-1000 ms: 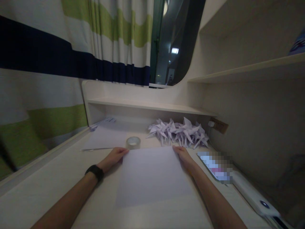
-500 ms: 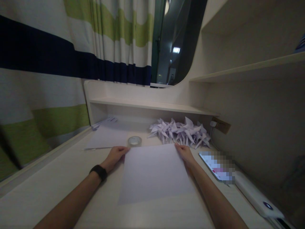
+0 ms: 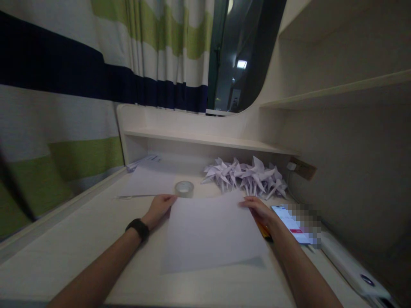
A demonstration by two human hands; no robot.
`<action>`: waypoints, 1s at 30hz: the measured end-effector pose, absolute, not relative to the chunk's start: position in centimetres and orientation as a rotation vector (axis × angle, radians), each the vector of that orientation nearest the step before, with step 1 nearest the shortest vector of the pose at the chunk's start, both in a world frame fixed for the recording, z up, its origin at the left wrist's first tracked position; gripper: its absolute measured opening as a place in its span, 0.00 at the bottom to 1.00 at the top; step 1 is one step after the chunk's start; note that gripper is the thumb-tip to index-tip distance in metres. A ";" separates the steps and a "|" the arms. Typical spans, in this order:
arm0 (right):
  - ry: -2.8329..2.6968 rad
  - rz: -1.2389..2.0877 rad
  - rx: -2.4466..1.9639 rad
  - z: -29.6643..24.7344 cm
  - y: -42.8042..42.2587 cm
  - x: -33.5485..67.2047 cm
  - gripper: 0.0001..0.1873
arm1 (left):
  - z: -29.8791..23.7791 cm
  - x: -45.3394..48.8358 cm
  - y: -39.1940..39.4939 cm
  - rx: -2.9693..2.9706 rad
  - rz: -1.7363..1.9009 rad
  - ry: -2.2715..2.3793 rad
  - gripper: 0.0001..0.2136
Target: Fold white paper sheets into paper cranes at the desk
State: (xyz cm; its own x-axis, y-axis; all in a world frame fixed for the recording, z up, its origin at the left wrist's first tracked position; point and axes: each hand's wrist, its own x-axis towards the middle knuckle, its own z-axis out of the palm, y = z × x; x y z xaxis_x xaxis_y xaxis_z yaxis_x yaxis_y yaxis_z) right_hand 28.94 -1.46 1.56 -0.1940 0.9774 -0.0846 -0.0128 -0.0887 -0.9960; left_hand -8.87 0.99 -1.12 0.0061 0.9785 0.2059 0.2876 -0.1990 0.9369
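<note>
A plain white sheet of paper (image 3: 213, 237) lies in front of me, its lower right corner lifted a little off the desk. My left hand (image 3: 160, 208), below a black wristband, is closed with thumb and fingers pinching the sheet's far left corner. At the far right corner, my right hand (image 3: 257, 208) has its fingers together on the paper's edge. Partly covered by the sheet and my right wrist is an orange-and-black object (image 3: 265, 233) whose kind I cannot make out. Just beyond the sheet sits a roll of clear tape (image 3: 184, 188).
Several folded white paper pinwheels (image 3: 247, 175) are heaped at the back right. A stack of white paper (image 3: 147, 177) lies back left. To the right are a lit phone (image 3: 290, 224) and a long white device (image 3: 348, 267). A low shelf (image 3: 205, 139) spans the back.
My right hand has shifted slightly right along the paper's corner, and the orange-and-black object now shows. The sheet's lower right corner has lifted. The whole view has shifted a little.
</note>
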 end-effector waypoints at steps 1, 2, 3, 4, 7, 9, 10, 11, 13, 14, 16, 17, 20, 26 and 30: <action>-1.248 1.452 -1.114 1.7 -1.6 28.5 0.11 | -1.2 -8.7 1.0 1.597 1.205 1.322 0.22; -1.218 1.468 -1.086 1.8 -1.8 28.1 0.11 | -1.3 -8.6 1.0 1.621 1.184 1.300 0.22; -1.201 1.467 -1.069 2.0 -1.9 27.5 0.10 | -1.3 -8.4 0.9 1.640 1.167 1.278 0.22; -1.200 1.451 -1.062 2.2 -2.1 26.9 0.10 | -1.4 -8.2 0.9 1.646 1.160 1.258 0.21; -1.306 1.286 -1.105 2.7 -2.7 24.8 0.15 | -1.6 -7.6 0.8 1.596 1.187 1.203 0.22; -1.479 1.130 -1.197 3.0 -3.0 22.9 0.20 | -1.9 -7.4 0.9 1.563 1.203 1.159 0.23; -1.577 1.048 -1.276 3.1 -3.2 21.8 0.22 | -2.1 -7.4 1.0 1.558 1.202 1.133 0.22; -1.675 0.952 -1.365 3.3 -3.3 20.6 0.23 | -2.2 -7.3 1.1 1.560 1.196 1.114 0.21; -1.926 0.675 -1.503 3.6 -3.7 17.9 0.21 | -2.4 -7.3 1.3 1.579 1.171 1.091 0.20; -2.066 0.473 -1.542 3.7 -3.9 16.5 0.19 | -2.4 -7.3 1.4 1.600 1.147 1.087 0.19; -2.241 0.129 -1.617 3.7 -4.2 13.7 0.13 | -2.3 -7.2 1.4 1.631 1.086 1.104 0.19; -2.290 0.011 -1.653 3.6 -4.4 12.4 0.13 | -2.2 -7.2 1.4 1.625 1.054 1.117 0.20; -2.416 -0.121 -1.684 3.0 -4.6 9.1 0.13 | -1.9 -7.0 1.1 1.566 0.990 1.154 0.24; -2.432 -0.116 -1.698 2.2 -4.5 6.1 0.16 | -1.6 -7.1 1.2 1.713 0.966 1.094 0.22; -2.368 -0.035 -1.643 3.1 -4.2 7.2 0.19 | -1.9 -7.4 1.6 1.680 1.014 1.065 0.21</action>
